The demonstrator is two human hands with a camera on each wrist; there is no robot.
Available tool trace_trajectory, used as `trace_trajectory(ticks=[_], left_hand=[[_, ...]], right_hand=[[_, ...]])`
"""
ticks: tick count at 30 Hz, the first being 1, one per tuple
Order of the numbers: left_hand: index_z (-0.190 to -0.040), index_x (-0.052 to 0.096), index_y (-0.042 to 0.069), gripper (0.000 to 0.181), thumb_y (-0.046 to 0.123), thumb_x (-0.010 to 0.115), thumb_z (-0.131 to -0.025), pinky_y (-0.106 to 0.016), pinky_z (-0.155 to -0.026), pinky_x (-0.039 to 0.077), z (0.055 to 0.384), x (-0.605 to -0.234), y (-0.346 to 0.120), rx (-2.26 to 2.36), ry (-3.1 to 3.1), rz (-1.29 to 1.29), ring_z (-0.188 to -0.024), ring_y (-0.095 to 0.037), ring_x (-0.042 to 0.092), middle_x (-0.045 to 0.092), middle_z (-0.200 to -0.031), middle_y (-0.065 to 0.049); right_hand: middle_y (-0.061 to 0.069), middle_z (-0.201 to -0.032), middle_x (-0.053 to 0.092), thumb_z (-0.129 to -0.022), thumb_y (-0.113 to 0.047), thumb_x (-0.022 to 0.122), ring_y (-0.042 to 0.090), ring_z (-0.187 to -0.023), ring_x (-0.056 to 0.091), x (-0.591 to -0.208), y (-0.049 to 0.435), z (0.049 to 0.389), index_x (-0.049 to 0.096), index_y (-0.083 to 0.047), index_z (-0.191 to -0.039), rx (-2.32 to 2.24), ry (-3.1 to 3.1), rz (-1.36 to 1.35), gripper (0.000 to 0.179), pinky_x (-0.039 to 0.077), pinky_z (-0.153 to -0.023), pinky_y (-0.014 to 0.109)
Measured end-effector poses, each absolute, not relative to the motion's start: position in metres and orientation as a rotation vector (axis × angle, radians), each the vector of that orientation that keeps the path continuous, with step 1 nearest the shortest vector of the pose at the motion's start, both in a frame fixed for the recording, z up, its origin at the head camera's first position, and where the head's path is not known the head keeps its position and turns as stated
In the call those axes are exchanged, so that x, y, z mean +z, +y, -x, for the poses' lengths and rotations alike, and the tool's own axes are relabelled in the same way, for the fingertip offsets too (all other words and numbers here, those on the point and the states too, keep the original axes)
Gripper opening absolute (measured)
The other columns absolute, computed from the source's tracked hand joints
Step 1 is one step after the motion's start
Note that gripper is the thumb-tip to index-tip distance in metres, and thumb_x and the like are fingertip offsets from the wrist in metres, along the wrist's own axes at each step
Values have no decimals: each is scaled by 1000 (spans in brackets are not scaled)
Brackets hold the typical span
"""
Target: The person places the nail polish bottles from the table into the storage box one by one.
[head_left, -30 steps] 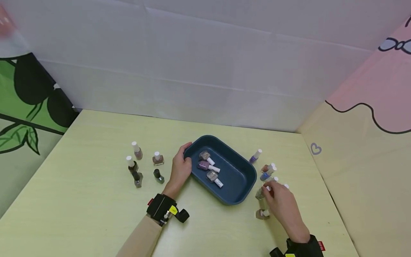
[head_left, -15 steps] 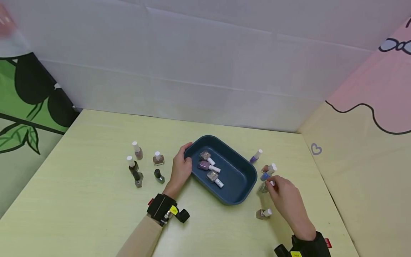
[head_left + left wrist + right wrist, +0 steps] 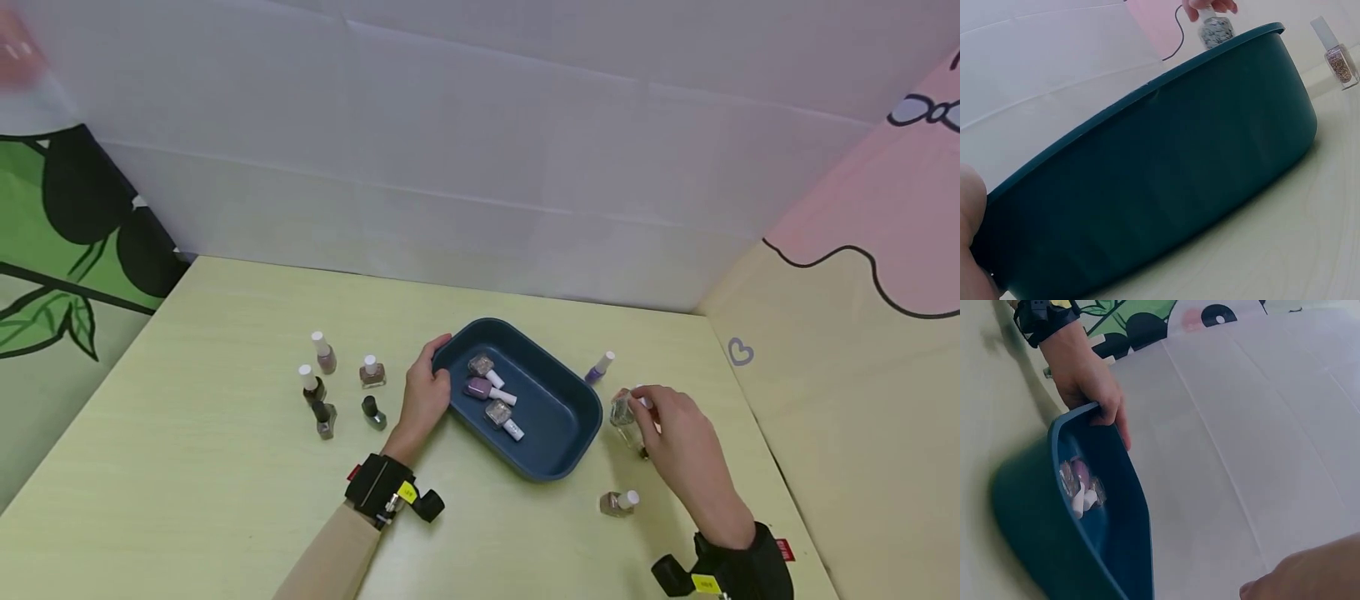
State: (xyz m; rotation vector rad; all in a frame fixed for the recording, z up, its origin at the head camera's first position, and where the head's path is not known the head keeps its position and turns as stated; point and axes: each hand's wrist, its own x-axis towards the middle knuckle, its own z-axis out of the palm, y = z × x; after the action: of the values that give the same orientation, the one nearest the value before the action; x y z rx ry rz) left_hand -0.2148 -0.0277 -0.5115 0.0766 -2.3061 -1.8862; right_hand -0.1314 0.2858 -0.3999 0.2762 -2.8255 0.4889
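My left hand (image 3: 426,400) grips the left end of a dark blue plastic basin (image 3: 547,408), its thumb over the rim. Inside lie a purple nail polish bottle (image 3: 477,387) and two clear glittery ones, all with white caps. To the right of the basin, my right hand (image 3: 686,437) pinches a glitter nail polish bottle by its white cap. In the left wrist view this bottle (image 3: 1217,32) shows pale flakes and overlaps the far rim. Other bottles behind the right hand are mostly hidden in the head view.
A purple bottle (image 3: 600,367) stands past the basin's right corner. Nearer the front, a brownish glitter bottle (image 3: 617,503) is on the table. Several more bottles stand left of the basin, including a black-capped one (image 3: 373,412). A white wall sheet (image 3: 480,217) closes off the back.
My right hand has lifted the glitter bottle from among the right-hand bottles and shifted slightly up and right in the head view. The left hand and basin keep their place.
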Motion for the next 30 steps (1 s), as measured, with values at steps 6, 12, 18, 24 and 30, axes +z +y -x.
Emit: trace_trajectory(ticks=[6,12,18,24,30], left_hand=[[-149,51,4,57,-8,41,-94,-49,-121,34,215,-512,-28,-1899,-2314,-84,-145,-30,44,51,-154,-16],[-149,51,5,57,-8,41,-94,-48,-121,35,215,-512,-29,-1908,-2304,-69,-145,-29,44,52,-153,-15],[-149,51,4,57,-9,42,-93,-49,-120,35,215,-511,-28,-1902,-2301,-65,-144,-31,45,52,-153,-16],[-148,52,4,58,-9,42,-93,-50,-119,36,214,-511,-28,-1901,-2299,-68,-144,-31,45,52,-153,-17],[-149,51,5,57,-8,41,-94,-48,-121,34,215,-510,-29,-1910,-2309,-72,-145,-29,44,52,-154,-15]], right_hand=[[12,-95,70,-98,-11,70,27,-88,59,-387,268,135,72,1,-109,467,-2847,-375,16,54,-70,41],[12,-97,70,-97,-11,73,25,-87,58,-383,250,143,72,0,-107,381,-2877,-535,15,57,-68,35],[11,-95,71,-93,-9,76,25,-87,62,-392,234,153,72,0,-103,299,-2869,-681,14,60,-71,36],[9,-93,72,-92,-9,77,23,-84,64,-405,224,161,73,-2,-99,217,-2855,-781,11,60,-69,35],[8,-89,70,-93,-10,76,22,-82,63,-415,218,165,73,-2,-99,160,-2889,-836,10,57,-69,33]])
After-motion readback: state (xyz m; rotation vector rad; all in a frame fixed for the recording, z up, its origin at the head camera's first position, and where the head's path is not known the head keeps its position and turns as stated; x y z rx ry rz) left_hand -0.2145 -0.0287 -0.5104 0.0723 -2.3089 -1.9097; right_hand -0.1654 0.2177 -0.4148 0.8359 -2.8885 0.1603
